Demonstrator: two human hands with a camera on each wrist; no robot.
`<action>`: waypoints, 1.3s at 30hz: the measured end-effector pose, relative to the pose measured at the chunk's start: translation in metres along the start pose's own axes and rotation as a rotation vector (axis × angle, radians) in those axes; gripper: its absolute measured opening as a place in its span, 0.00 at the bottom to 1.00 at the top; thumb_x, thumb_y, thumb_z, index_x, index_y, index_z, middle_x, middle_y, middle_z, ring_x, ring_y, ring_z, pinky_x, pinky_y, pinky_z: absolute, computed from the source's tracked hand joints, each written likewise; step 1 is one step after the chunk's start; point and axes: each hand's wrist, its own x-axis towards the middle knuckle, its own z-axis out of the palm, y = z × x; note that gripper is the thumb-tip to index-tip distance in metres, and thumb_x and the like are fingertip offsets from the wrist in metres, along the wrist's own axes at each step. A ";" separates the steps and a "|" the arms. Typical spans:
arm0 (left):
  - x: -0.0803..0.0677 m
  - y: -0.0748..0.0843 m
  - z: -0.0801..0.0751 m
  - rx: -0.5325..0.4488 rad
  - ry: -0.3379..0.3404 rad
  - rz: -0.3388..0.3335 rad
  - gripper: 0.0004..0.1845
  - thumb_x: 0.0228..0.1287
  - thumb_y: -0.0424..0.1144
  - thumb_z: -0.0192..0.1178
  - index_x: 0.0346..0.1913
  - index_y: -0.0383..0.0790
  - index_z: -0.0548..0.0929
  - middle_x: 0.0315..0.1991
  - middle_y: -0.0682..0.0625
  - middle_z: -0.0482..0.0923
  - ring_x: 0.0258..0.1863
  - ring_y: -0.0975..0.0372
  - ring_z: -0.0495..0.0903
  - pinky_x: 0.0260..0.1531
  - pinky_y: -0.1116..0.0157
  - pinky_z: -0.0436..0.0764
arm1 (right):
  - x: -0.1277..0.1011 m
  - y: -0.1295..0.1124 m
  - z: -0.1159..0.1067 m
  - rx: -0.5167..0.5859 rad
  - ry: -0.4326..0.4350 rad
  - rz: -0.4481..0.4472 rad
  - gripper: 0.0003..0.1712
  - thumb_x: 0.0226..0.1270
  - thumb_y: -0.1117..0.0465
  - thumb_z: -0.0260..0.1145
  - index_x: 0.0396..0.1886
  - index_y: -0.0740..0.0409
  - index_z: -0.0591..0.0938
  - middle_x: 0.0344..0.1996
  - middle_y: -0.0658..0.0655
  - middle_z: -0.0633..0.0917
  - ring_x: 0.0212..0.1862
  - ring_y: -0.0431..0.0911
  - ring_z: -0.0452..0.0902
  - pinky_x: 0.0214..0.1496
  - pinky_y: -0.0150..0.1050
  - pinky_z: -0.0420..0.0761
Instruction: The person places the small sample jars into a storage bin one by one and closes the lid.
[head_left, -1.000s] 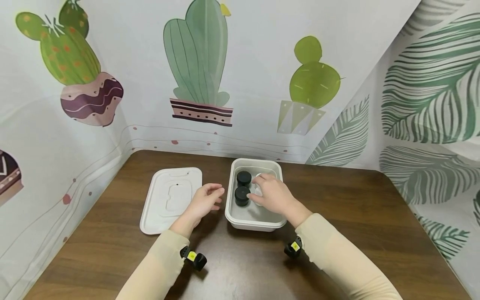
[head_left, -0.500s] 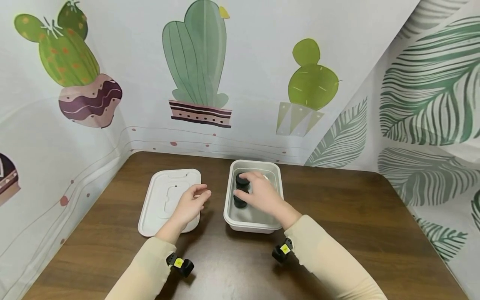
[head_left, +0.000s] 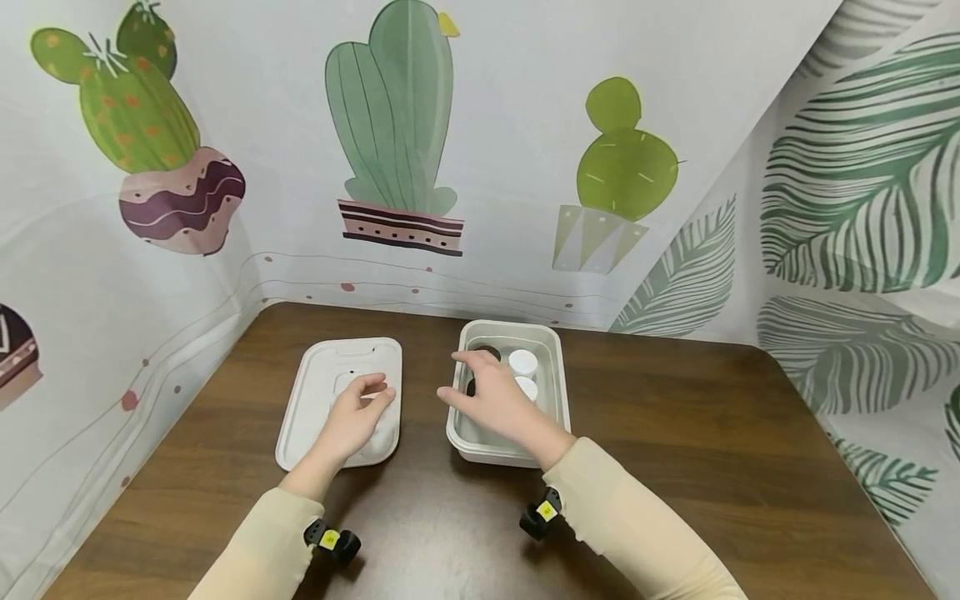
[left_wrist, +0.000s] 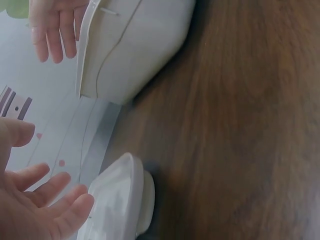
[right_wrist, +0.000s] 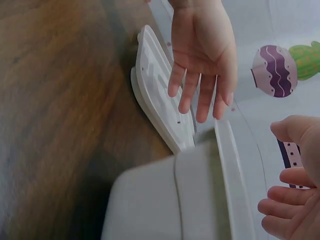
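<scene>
A white plastic tub (head_left: pixel 512 326) sits mid-table. Inside it stand two white-capped jars (head_left: pixel 522 362) on the right, and a black-capped jar (head_left: pixel 489 351) peeks out behind my right hand (head_left: pixel 483 400). That hand hovers open over the tub's left rim, fingers spread, holding nothing. The tub's flat white lid (head_left: pixel 330 367) lies on the table to the left. My left hand (head_left: pixel 360 410) is open over the lid's right half, fingers straight. The right wrist view shows the left hand (right_wrist: pixel 202 55) just above the lid (right_wrist: pixel 160 90). The left wrist view shows its fingers (left_wrist: pixel 55 200) beside the lid (left_wrist: pixel 120 200).
The dark wooden table (head_left: pixel 675 450) is walled by printed cactus and leaf cloth at the back, left and right. Bare wood stretches to the right of the tub and along the front edge.
My right hand left the jars and slid left to the tub's left rim, uncovering the two white caps. My left hand moved left over the lid.
</scene>
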 end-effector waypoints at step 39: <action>-0.009 -0.022 -0.064 0.178 0.103 -0.090 0.39 0.70 0.53 0.46 0.72 0.28 0.49 0.70 0.27 0.49 0.68 0.37 0.52 0.64 0.40 0.59 | 0.004 -0.054 0.062 0.126 -0.107 -0.065 0.41 0.60 0.48 0.63 0.70 0.57 0.61 0.68 0.58 0.65 0.69 0.48 0.63 0.70 0.40 0.64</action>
